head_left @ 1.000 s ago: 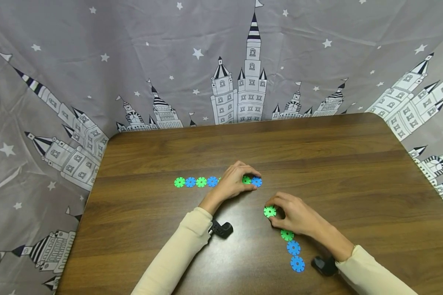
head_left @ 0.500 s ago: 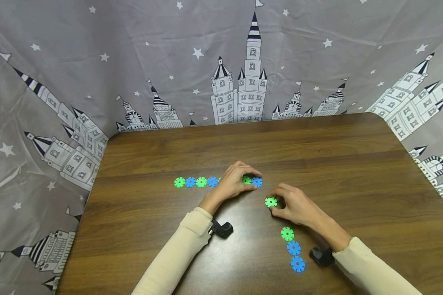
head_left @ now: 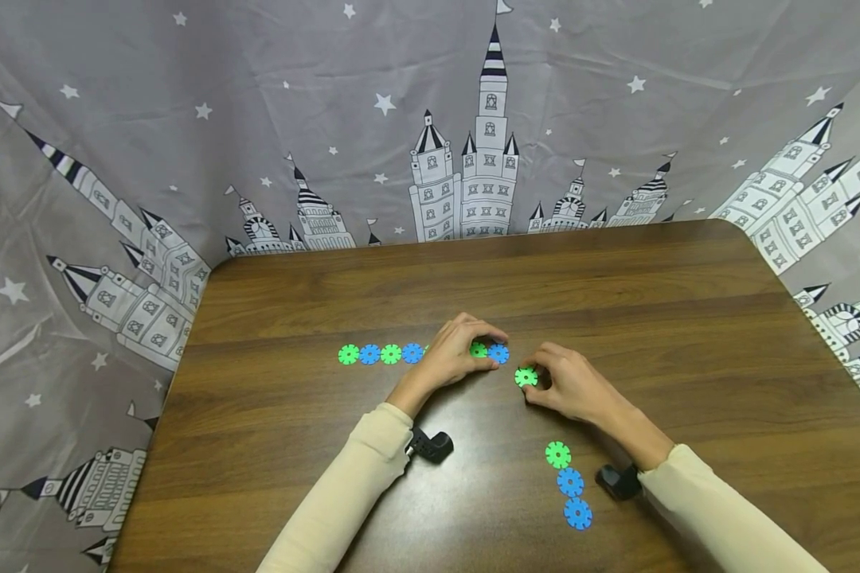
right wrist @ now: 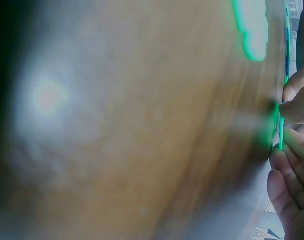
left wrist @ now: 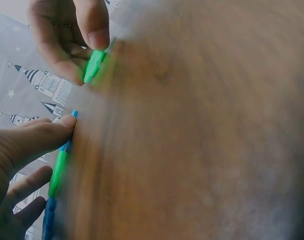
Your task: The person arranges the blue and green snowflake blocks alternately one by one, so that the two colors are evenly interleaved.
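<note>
A row of green and blue notched discs (head_left: 390, 354) lies across the middle of the table, partly covered by my left hand (head_left: 450, 350). Thumb and index finger of that hand pinch the row's right-end blue notched disc (head_left: 498, 353) at its edges. To the right and a little nearer, my right hand (head_left: 573, 386) pinches a green notched disc (head_left: 525, 376) between thumb and fingers. In the left wrist view this green disc (left wrist: 94, 66) is held just above the table, apart from the row's end.
Nearer on the right lie a loose green disc (head_left: 557, 454) and two blue discs (head_left: 577, 513) in a slanting line. The brown wooden table (head_left: 279, 446) ends at a grey curtain (head_left: 258, 119) printed with castles. Black wrist cameras (head_left: 432, 446) sit at both cuffs.
My right hand has carried the green disc away from me, up toward the row's right end. My left hand stays in place on the row.
</note>
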Tool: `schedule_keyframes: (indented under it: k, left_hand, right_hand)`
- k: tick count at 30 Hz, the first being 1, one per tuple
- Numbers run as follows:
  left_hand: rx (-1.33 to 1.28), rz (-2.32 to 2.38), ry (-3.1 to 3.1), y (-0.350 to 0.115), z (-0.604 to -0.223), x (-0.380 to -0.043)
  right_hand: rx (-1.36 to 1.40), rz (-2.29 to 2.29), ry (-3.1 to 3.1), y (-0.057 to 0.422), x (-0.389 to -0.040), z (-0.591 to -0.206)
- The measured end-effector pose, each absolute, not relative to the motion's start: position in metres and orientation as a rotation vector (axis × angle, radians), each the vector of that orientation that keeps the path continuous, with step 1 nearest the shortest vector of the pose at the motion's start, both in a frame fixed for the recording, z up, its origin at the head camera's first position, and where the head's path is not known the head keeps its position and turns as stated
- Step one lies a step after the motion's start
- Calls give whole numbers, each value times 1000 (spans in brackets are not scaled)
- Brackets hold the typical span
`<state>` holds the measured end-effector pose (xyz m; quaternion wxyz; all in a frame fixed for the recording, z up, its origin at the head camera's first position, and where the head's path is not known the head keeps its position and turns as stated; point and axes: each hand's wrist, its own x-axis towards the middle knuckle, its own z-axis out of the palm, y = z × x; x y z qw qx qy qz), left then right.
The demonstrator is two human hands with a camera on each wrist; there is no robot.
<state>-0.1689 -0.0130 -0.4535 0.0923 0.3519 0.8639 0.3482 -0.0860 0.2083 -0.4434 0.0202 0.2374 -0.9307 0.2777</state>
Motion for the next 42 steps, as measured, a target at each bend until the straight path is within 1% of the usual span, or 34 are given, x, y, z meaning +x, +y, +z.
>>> schedule_keyframes:
  k: [15,42]
  left_hand:
    - [1045,1027,2576,-13,-455,-170]
    - [1044,1020,2579,-13,-456,-170]
  right_hand:
    - [691,806,-2885,210,-104,-446]
    - [703,799,-2884,204,-119,-445]
